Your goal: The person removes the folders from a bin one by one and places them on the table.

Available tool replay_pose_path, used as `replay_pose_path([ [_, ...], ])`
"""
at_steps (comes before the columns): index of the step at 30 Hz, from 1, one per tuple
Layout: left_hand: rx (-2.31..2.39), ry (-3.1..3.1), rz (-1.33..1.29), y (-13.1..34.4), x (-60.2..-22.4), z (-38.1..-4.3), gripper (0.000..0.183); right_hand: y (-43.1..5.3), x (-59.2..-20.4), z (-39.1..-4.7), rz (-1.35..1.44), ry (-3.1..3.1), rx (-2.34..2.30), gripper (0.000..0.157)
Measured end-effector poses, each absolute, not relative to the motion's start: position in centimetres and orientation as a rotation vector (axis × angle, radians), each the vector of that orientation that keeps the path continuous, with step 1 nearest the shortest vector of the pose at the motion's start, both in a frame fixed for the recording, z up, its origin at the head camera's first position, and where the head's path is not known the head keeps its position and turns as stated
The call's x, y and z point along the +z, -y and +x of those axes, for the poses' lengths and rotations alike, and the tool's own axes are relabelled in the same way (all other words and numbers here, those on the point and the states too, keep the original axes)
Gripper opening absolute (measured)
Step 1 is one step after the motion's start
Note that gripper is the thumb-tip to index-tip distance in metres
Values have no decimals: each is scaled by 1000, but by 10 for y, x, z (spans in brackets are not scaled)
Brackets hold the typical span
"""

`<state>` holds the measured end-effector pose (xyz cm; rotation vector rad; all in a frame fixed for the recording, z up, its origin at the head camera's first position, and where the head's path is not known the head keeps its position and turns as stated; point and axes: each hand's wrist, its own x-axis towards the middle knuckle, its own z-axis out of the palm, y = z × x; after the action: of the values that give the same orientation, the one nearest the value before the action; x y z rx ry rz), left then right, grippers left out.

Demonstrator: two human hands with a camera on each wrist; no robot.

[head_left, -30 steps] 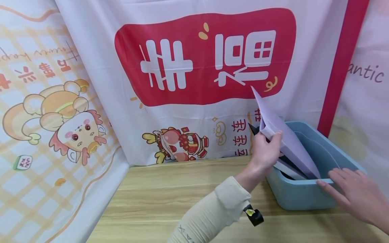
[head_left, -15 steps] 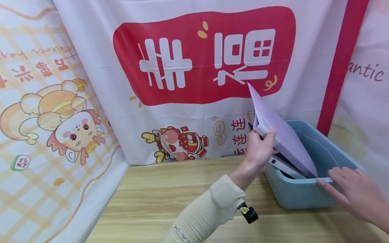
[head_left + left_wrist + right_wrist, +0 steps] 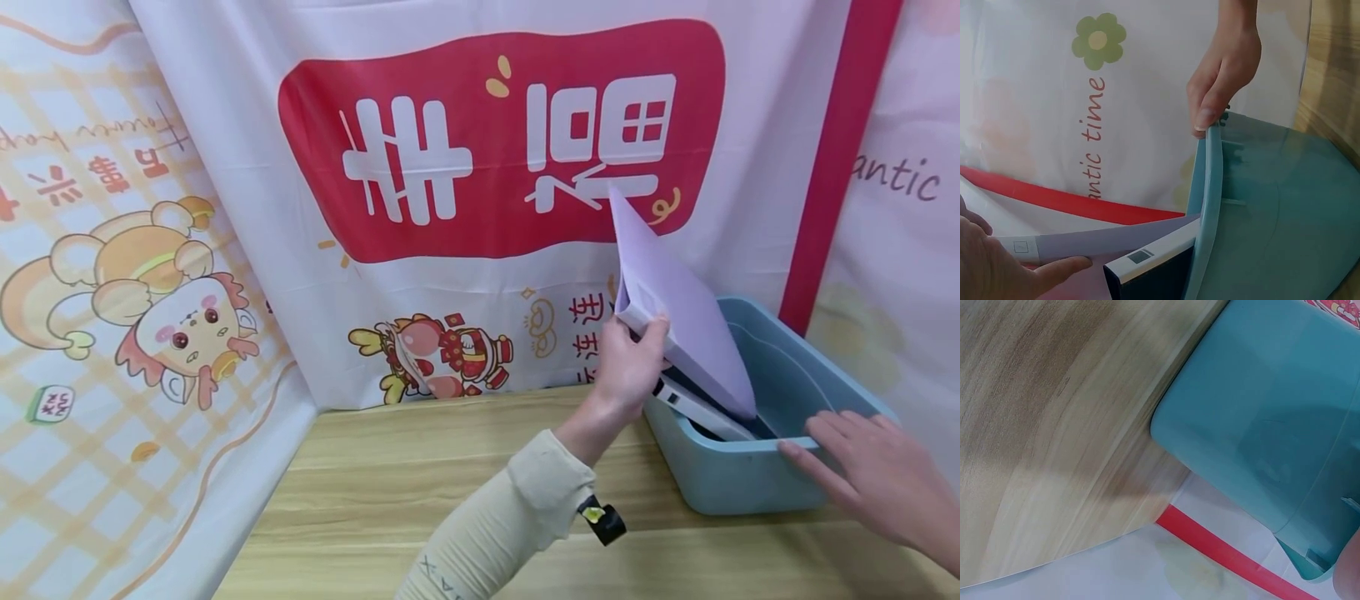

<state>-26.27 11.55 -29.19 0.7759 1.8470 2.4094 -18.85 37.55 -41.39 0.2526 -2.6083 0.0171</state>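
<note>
My left hand (image 3: 628, 367) grips a lilac file folder (image 3: 690, 308) by its spine, the thumb lying along it. The folder is tilted, its lower end over a light blue plastic bin (image 3: 757, 487). Beneath it, a second folder with a pale spine and dark cover (image 3: 701, 410) leans over the bin's left rim; its spine label shows in the left wrist view. My right hand (image 3: 877, 467) holds the bin's near right rim, fingers over the edge and thumb along the front. In the right wrist view the bin's wall (image 3: 1247, 412) fills the right side, with only a sliver of hand showing.
The bin stands on a wood-grain table (image 3: 420, 492), near its back right. Printed cloth (image 3: 495, 150) hangs behind the table and at both sides. A black strap (image 3: 603, 521) dangles from my left sleeve (image 3: 510, 517).
My left hand has drawn the lilac folder left and slightly up, its lower corner rising from the bin's front rim. More of the dark folder beneath shows. My right hand stays on the rim.
</note>
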Motion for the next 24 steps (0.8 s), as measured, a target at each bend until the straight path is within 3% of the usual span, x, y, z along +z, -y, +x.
replay_pose_path([
  [24,2503,-1760,778,-88,-282,-273,31,-375,-415,-189,221,2656,19,35],
])
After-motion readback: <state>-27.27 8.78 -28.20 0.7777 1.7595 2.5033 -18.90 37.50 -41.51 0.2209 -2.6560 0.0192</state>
